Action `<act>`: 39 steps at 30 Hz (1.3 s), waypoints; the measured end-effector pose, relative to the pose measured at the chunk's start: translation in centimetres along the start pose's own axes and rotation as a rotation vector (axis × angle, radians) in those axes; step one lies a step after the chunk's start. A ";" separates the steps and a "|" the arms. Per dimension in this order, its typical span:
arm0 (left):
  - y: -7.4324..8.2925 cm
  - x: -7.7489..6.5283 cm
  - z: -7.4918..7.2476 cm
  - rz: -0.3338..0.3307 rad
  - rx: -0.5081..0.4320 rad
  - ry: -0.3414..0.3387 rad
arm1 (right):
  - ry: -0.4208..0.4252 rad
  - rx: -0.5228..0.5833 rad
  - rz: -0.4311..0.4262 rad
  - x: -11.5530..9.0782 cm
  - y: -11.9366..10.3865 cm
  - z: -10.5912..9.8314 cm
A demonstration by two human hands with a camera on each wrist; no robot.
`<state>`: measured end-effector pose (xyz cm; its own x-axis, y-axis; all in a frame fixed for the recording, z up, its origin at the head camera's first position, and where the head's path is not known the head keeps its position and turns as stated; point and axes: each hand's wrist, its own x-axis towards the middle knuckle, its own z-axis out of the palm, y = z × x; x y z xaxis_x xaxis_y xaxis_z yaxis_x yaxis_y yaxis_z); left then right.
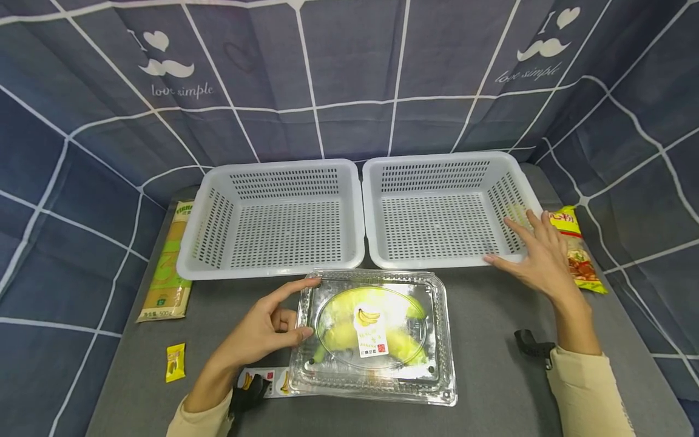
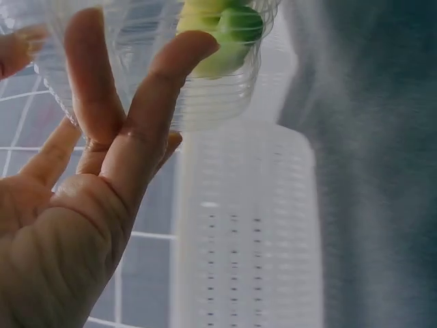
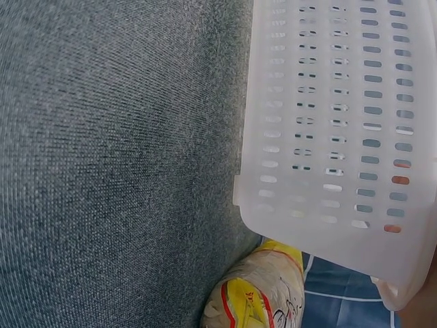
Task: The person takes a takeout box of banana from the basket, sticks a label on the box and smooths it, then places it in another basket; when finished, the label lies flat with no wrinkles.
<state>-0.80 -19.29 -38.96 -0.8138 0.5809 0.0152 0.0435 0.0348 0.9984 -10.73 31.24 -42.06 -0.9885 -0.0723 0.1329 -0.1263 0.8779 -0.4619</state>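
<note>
My left hand (image 1: 261, 331) holds the left edge of a clear plastic fruit box (image 1: 443, 340), with thumb and forefinger on its rim and other fingers bent beneath. Yellow-green fruit shows through the lid, which bears a banana label (image 1: 371, 331). In the left wrist view, fingers (image 2: 147, 102) lie against the box's ribbed wall. My right hand (image 1: 537, 258) rests over the front right corner of the right white basket (image 1: 426, 263), fingers spread, some reaching over the rim. Most of this hand is hidden in the right wrist view.
A second white basket (image 1: 267, 272) stands at left. Bagged noodles (image 1: 169, 267) lie left of it, a yellow food packet (image 1: 580, 252) right of the baskets. A small yellow sachet (image 1: 175, 363) and a banana sticker strip (image 1: 256, 375) lie in front. Tiled-pattern cloth (image 1: 355, 73) hangs behind.
</note>
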 end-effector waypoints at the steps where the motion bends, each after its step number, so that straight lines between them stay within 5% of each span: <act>1: 0.4 0.1 -0.1 0.008 0.003 -0.001 | 0.003 0.000 -0.001 0.0 0.0 0.0; 11: 2.4 2.2 -1.6 0.051 0.043 -0.008 | 0.025 0.000 -0.012 -0.1 -0.1 0.0; 22: 5.4 7.3 -2.7 0.036 0.105 0.034 | 0.023 0.005 -0.006 -0.2 -0.1 0.1; 39: 4.3 16.1 -4.0 -0.085 0.104 0.160 | 0.025 -0.001 0.003 0.0 -0.2 0.0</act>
<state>-16.04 -13.04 -34.18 -0.8983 0.4363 -0.0523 0.0237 0.1670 0.9857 -10.69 31.04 -42.01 -0.9865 -0.0576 0.1531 -0.1230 0.8784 -0.4619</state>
